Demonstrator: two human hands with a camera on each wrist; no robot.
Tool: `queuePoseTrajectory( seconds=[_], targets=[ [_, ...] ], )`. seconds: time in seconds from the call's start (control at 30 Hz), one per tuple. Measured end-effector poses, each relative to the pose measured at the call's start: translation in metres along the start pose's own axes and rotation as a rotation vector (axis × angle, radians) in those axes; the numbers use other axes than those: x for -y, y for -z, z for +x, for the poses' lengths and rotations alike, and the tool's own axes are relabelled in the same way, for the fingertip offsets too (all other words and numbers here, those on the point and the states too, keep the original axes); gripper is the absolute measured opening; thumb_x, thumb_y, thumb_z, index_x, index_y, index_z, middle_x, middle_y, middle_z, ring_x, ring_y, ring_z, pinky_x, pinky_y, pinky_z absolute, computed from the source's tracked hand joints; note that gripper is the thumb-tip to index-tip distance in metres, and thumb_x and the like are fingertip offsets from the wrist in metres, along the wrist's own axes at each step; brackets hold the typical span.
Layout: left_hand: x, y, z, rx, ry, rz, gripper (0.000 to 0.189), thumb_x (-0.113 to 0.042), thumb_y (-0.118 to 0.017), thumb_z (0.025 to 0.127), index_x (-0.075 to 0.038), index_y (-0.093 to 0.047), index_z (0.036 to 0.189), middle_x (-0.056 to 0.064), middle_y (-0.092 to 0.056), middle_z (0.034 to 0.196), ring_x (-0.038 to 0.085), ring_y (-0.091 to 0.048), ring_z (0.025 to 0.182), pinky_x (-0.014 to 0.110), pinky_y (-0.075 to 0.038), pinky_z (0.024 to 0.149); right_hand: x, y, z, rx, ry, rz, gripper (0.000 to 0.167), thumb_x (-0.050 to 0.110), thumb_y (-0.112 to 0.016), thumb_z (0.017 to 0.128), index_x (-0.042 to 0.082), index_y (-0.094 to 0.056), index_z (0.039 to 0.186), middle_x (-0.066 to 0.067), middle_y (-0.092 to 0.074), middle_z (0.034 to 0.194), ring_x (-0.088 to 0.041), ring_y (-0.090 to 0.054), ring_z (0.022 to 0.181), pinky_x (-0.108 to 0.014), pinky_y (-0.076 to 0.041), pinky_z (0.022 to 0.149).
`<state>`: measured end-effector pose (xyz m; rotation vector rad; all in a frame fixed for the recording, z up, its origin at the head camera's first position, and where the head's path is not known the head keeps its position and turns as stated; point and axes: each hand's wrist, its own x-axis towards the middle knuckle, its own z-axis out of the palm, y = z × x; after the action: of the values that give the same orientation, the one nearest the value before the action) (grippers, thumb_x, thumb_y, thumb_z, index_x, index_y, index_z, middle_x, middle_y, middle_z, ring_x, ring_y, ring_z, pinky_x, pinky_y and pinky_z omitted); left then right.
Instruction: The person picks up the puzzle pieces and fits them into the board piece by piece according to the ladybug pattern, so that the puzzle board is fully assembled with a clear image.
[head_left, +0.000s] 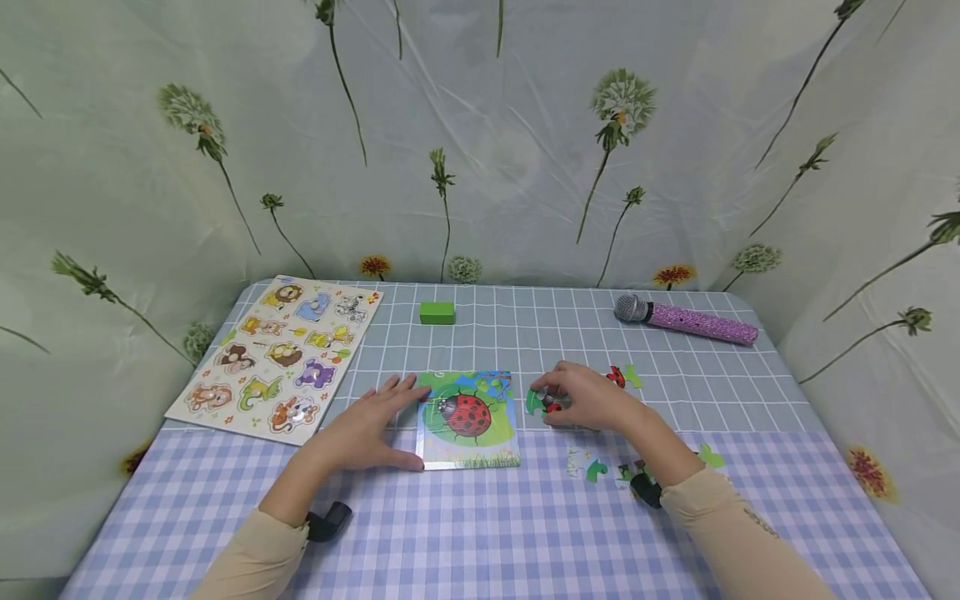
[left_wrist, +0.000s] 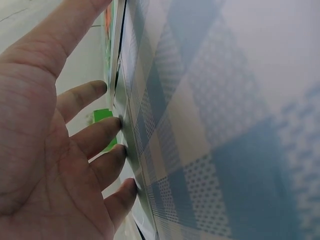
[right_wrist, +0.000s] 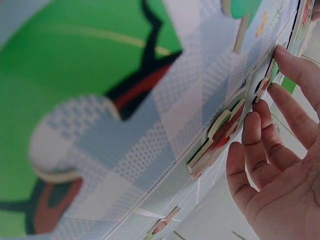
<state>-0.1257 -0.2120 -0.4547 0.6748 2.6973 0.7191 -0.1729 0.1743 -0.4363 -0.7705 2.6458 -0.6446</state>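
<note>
A square ladybug puzzle board (head_left: 465, 419) lies flat on the table. My left hand (head_left: 367, 429) is spread at its left side, thumb by the lower corner and fingertips by the upper left edge; in the left wrist view those fingers (left_wrist: 97, 137) are loosely extended. To the right of the board, my right hand (head_left: 588, 397) pinches a green, red and black puzzle piece (head_left: 535, 402) between thumb and index finger. The right wrist view shows this puzzle piece (right_wrist: 265, 84) close to the tabletop, partly hidden by the fingers.
Loose puzzle pieces (head_left: 596, 469) lie about the right forearm, with a red-and-green piece (head_left: 617, 377) beyond the hand. An animal puzzle board (head_left: 277, 358) is at the left. Further back are a green block (head_left: 437, 313) and a pink glittery microphone (head_left: 697, 322).
</note>
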Motion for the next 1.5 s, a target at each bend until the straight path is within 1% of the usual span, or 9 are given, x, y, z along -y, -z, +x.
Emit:
queuePoseTrajectory(
  seconds=[0.27,0.47,0.77,1.1,1.5],
  targets=[
    [0.0011,0.0016,0.0004,0.0,-0.014,0.002,0.106,-0.054,-0.096,0.074,-0.018,-0.049,0.162,0.019,-0.033,0.175,0.049,-0.024,0.163,0.073,-0.023,0.129,0.0006,0.0005,-0.0012,-0.001,0.008,0.007,0.044,0.022,-0.086,0.092,0.011,-0.075,0.133,0.001,-0.067,0.109,-0.011,-0.066,0.099,-0.034,-0.059,0.089],
    [0.0004,0.0018,-0.0011,-0.002,-0.007,0.007,0.107,-0.054,-0.096,0.074,-0.018,-0.048,0.163,0.018,-0.033,0.175,0.049,-0.025,0.164,0.072,-0.024,0.129,0.0003,0.0001,-0.0015,-0.003,0.009,-0.002,0.043,0.023,-0.086,0.092,0.011,-0.076,0.133,0.001,-0.068,0.11,-0.011,-0.066,0.099,-0.034,-0.059,0.089],
    [-0.0001,0.0002,0.0007,0.005,0.004,0.009,0.108,-0.054,-0.096,0.074,-0.019,-0.047,0.163,0.017,-0.032,0.176,0.047,-0.024,0.164,0.071,-0.023,0.13,-0.0018,-0.0014,-0.0014,-0.016,0.029,-0.007,0.042,0.021,-0.086,0.091,0.011,-0.076,0.131,0.001,-0.069,0.109,-0.011,-0.066,0.099,-0.033,-0.059,0.089],
    [-0.0008,0.0003,-0.0005,-0.002,-0.019,0.013,0.107,-0.055,-0.095,0.075,-0.018,-0.047,0.163,0.019,-0.033,0.175,0.049,-0.025,0.163,0.073,-0.024,0.129,0.0001,0.0,-0.0009,-0.015,0.031,-0.012,0.043,0.023,-0.087,0.09,0.011,-0.077,0.13,0.001,-0.068,0.107,-0.009,-0.064,0.096,-0.031,-0.057,0.085],
    [-0.002,0.0012,-0.001,-0.001,-0.007,0.014,0.109,-0.057,-0.095,0.075,-0.018,-0.046,0.164,0.019,-0.032,0.175,0.049,-0.025,0.163,0.073,-0.024,0.129,0.0032,0.002,0.0007,-0.027,0.069,-0.011,0.042,0.022,-0.087,0.09,0.011,-0.077,0.129,0.002,-0.067,0.104,-0.007,-0.059,0.089,-0.028,-0.053,0.079]
  ],
)
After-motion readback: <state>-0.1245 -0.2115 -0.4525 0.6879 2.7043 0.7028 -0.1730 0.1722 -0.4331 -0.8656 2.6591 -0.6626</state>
